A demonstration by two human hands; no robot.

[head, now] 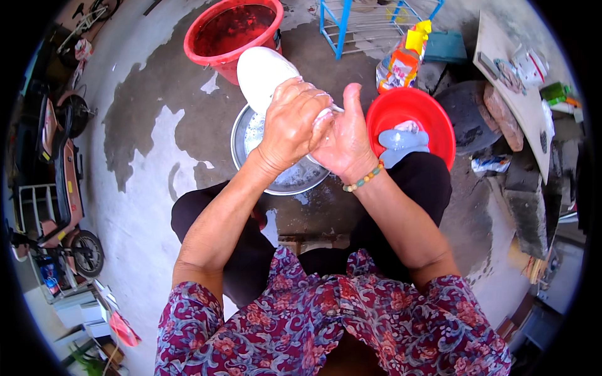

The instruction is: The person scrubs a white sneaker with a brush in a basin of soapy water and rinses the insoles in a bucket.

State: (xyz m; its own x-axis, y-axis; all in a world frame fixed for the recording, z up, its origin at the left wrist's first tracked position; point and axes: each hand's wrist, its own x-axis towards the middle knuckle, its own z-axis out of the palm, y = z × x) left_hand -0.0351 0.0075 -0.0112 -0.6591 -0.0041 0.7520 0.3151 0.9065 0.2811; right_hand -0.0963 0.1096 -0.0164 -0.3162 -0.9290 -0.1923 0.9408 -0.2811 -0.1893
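Observation:
In front of me, my left hand (296, 117) is wrapped around a smooth white item (263, 77), rounded at its far end and shaped like a shoe. Wet suds cling to the fingers. My right hand (345, 141), with a bead bracelet at the wrist, presses its palm against the left fingers and the item's near part. Its thumb points up and away; its other fingers are hidden. Beneath both hands stands a round metal basin (301, 183) of foamy water. To its right, a red plastic basin (444, 127) holds blue-grey, insole-shaped pieces (402, 139) and a small whitish lump.
A red bucket (192, 47) of dark water stands beyond the metal basin. Farther right are a blue metal rack (344, 30), a printed plastic bag (400, 66) and a leaning board (517, 101). A scooter (68, 188) is parked at the left. Much of the concrete floor is wet.

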